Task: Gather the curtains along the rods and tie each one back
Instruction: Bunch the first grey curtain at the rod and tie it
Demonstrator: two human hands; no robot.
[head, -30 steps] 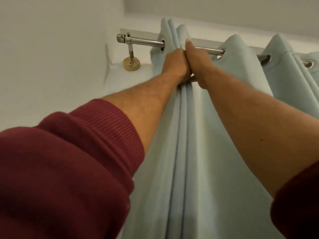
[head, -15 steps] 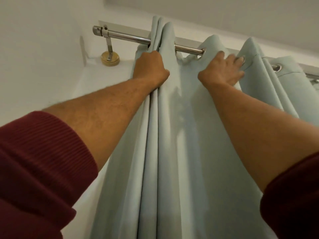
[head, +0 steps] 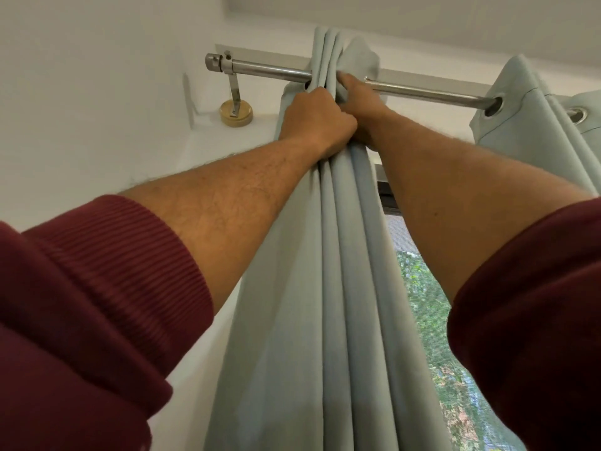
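The pale blue-green fabric curtain (head: 328, 288) hangs bunched into tight folds near the left end of the shiny metal rod (head: 270, 70). The left hand (head: 313, 120) grips the gathered folds just below the rod. The right hand (head: 362, 105), touching it, clutches the folds too, its thumb pressed to the fabric at the rod. A second pale curtain panel (head: 527, 102) hangs well apart on the right.

I saw the left hand (head: 313, 120) gripping the bunched folds of the pale blue curtain (head: 328, 288) just under the rod (head: 422, 91), right hand (head: 361, 105) touching it, fingers curled into the fabric. A second curtain (head: 533, 102) hung far right on the rod. The bracket (head: 234, 96) sat far left. Maroon sleeves (head: 91, 304) were near. Greenery showed through the window (head: 432, 320).
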